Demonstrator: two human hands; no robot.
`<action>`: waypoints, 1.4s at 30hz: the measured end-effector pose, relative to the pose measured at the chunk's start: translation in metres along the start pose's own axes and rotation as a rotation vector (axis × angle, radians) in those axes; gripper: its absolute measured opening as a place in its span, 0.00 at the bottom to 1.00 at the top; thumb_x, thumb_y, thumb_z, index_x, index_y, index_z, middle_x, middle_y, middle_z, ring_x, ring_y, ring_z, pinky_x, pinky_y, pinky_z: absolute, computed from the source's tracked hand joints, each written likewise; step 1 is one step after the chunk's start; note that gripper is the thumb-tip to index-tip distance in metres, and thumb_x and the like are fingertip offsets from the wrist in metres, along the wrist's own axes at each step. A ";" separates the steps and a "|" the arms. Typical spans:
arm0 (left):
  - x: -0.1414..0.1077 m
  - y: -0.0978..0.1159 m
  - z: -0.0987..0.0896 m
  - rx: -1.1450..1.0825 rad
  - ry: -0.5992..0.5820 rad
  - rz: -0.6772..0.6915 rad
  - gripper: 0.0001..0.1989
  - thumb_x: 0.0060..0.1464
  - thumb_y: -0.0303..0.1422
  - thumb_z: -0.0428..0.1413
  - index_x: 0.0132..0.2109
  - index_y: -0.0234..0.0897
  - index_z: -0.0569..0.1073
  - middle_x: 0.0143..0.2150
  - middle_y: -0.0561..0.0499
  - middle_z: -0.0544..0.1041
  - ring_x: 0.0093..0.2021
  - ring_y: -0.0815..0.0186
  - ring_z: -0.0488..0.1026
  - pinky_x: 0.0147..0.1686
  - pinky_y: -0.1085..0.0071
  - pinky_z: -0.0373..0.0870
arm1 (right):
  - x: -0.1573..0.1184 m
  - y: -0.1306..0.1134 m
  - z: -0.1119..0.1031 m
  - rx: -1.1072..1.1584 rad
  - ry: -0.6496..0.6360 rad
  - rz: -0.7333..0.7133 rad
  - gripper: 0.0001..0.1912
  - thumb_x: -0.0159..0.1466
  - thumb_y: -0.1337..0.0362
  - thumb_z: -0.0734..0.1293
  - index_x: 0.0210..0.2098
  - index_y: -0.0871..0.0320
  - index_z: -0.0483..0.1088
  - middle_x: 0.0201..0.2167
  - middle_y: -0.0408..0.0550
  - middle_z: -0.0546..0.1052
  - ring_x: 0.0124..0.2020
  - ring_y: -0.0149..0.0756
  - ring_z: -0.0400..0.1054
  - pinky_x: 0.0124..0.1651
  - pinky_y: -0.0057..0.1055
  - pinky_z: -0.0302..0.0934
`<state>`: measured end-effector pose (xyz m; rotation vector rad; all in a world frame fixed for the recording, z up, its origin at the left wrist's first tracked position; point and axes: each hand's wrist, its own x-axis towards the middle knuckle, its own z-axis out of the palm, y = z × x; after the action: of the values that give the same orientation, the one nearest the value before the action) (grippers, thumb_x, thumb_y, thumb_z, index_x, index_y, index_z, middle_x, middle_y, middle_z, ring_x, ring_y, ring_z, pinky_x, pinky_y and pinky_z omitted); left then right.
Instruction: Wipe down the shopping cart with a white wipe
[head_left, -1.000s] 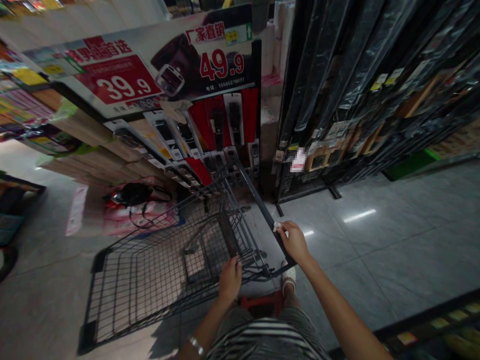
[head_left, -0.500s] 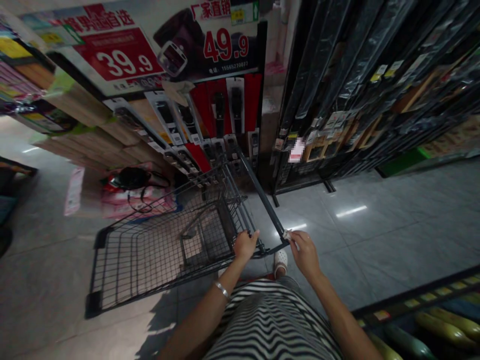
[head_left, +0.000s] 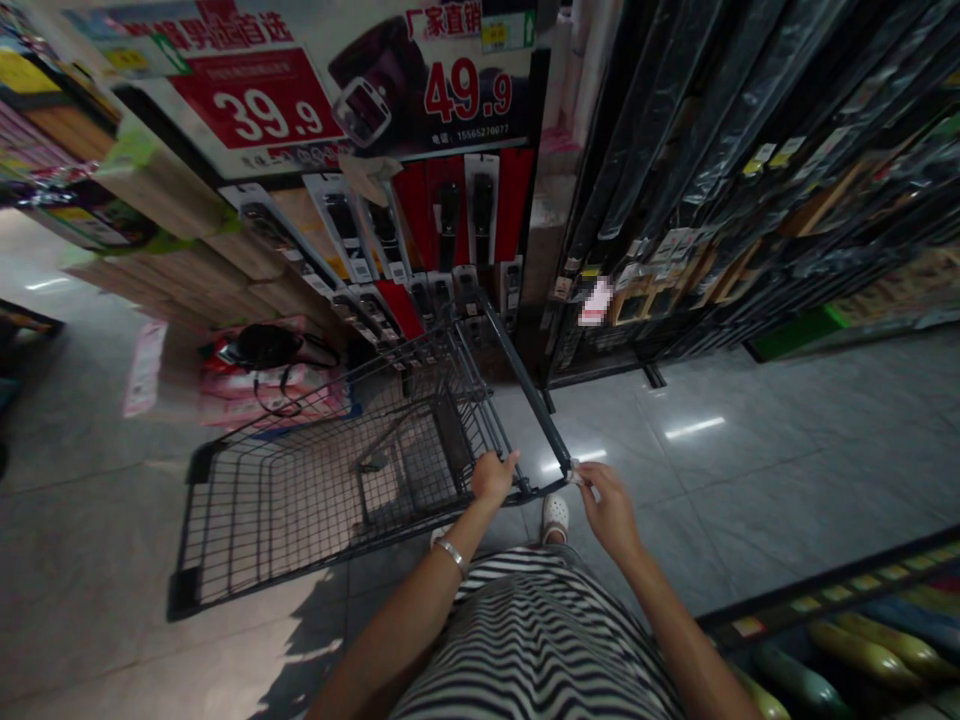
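Note:
A dark wire shopping cart (head_left: 300,500) stands in front of me, its basket stretching to the left. My left hand (head_left: 493,478), with a silver bracelet on the wrist, is closed on the cart's near side rim beside the handle. The cart's long handle bar (head_left: 525,380) runs up and away from me. At the bar's near end, my right hand (head_left: 606,500) pinches a small pale piece (head_left: 574,472) with thumb and fingertips. What that piece is cannot be made out.
Packaged belts (head_left: 480,210) hang on a rack beneath price signs (head_left: 262,110). Dark wrapped goods (head_left: 652,130) hang at the right. Pink packages (head_left: 240,395) with a black item lie beyond the cart. A shelf edge (head_left: 825,590) with yellow and green items sits at lower right.
The camera view has shifted slightly, with the racks appearing a little further right. Both hands keep their places at the cart, and the right hand still pinches the pale piece.

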<state>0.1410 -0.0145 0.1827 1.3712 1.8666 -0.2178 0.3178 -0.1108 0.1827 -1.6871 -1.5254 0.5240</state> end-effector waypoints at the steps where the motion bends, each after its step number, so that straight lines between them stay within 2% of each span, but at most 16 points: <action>1: 0.000 0.000 0.000 -0.004 0.003 0.000 0.18 0.57 0.44 0.52 0.48 0.35 0.69 0.47 0.47 0.72 0.46 0.63 0.71 0.45 0.60 0.70 | -0.006 -0.003 -0.001 -0.008 0.003 -0.004 0.09 0.61 0.69 0.60 0.35 0.57 0.73 0.36 0.52 0.74 0.41 0.42 0.68 0.45 0.40 0.64; 4: -0.001 0.001 0.001 -0.014 0.006 -0.001 0.18 0.57 0.44 0.52 0.48 0.35 0.69 0.47 0.47 0.72 0.46 0.63 0.71 0.45 0.59 0.70 | -0.019 -0.011 0.006 -0.032 -0.006 -0.004 0.10 0.61 0.72 0.59 0.36 0.58 0.72 0.36 0.51 0.70 0.40 0.40 0.66 0.43 0.38 0.64; 7: 0.000 0.000 0.001 -0.020 0.009 0.001 0.18 0.57 0.44 0.52 0.47 0.35 0.69 0.46 0.47 0.72 0.45 0.63 0.71 0.45 0.60 0.70 | -0.027 -0.019 0.024 -0.028 -0.044 -0.042 0.13 0.59 0.75 0.58 0.37 0.58 0.71 0.35 0.50 0.69 0.39 0.39 0.65 0.43 0.36 0.64; 10: 0.002 -0.001 0.002 -0.027 0.019 0.015 0.18 0.57 0.44 0.52 0.47 0.35 0.70 0.46 0.47 0.72 0.45 0.63 0.71 0.45 0.59 0.70 | -0.033 -0.027 0.043 -0.020 -0.168 -0.103 0.15 0.58 0.78 0.58 0.36 0.57 0.71 0.34 0.50 0.69 0.39 0.38 0.64 0.42 0.34 0.64; 13: 0.003 -0.002 0.002 -0.040 0.022 0.027 0.18 0.57 0.44 0.52 0.47 0.35 0.69 0.46 0.47 0.72 0.45 0.63 0.71 0.45 0.59 0.70 | -0.036 -0.028 0.048 -0.032 -0.267 -0.133 0.16 0.58 0.79 0.57 0.34 0.56 0.72 0.34 0.49 0.70 0.39 0.38 0.64 0.40 0.34 0.64; 15: 0.004 -0.002 0.002 -0.052 0.024 0.029 0.18 0.57 0.44 0.52 0.48 0.35 0.69 0.47 0.47 0.72 0.45 0.63 0.71 0.45 0.59 0.70 | -0.034 -0.024 0.040 -0.030 -0.198 -0.112 0.15 0.59 0.78 0.57 0.35 0.57 0.72 0.34 0.49 0.70 0.38 0.38 0.65 0.41 0.34 0.64; 19: 0.006 -0.002 0.004 -0.075 0.027 0.025 0.19 0.57 0.44 0.52 0.48 0.35 0.69 0.48 0.46 0.72 0.46 0.63 0.71 0.46 0.59 0.70 | -0.021 -0.016 0.018 -0.023 0.093 -0.003 0.12 0.61 0.73 0.58 0.38 0.57 0.70 0.35 0.49 0.69 0.39 0.38 0.65 0.42 0.36 0.63; 22: 0.007 -0.003 0.004 -0.076 0.020 0.011 0.18 0.57 0.44 0.52 0.48 0.35 0.69 0.47 0.47 0.72 0.45 0.63 0.71 0.45 0.59 0.70 | -0.008 -0.013 0.011 -0.049 0.143 0.041 0.11 0.61 0.71 0.58 0.38 0.57 0.70 0.35 0.50 0.68 0.38 0.39 0.64 0.41 0.38 0.62; 28: 0.009 -0.002 0.000 -0.050 0.002 -0.004 0.19 0.57 0.44 0.52 0.48 0.35 0.69 0.47 0.47 0.72 0.46 0.63 0.71 0.45 0.59 0.70 | 0.005 -0.017 0.025 -0.120 0.048 -0.050 0.15 0.59 0.76 0.56 0.37 0.57 0.71 0.35 0.51 0.68 0.39 0.41 0.61 0.42 0.40 0.61; 36: 0.016 -0.002 0.003 -0.059 -0.014 -0.009 0.19 0.57 0.44 0.52 0.48 0.35 0.69 0.47 0.47 0.72 0.46 0.63 0.71 0.46 0.59 0.70 | 0.003 -0.034 0.043 -0.070 -0.232 -0.161 0.19 0.57 0.79 0.56 0.38 0.57 0.73 0.34 0.51 0.69 0.38 0.41 0.62 0.42 0.39 0.62; 42: 0.027 -0.008 0.011 -0.138 -0.062 0.060 0.18 0.57 0.43 0.53 0.49 0.35 0.69 0.48 0.47 0.71 0.46 0.62 0.71 0.45 0.59 0.70 | 0.004 -0.027 0.037 -0.101 -0.251 -0.193 0.17 0.61 0.77 0.56 0.38 0.58 0.72 0.35 0.51 0.70 0.39 0.41 0.62 0.42 0.38 0.63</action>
<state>0.1371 -0.0041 0.1552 1.3094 1.7531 -0.0974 0.2741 -0.0980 0.1816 -1.5718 -1.9015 0.5814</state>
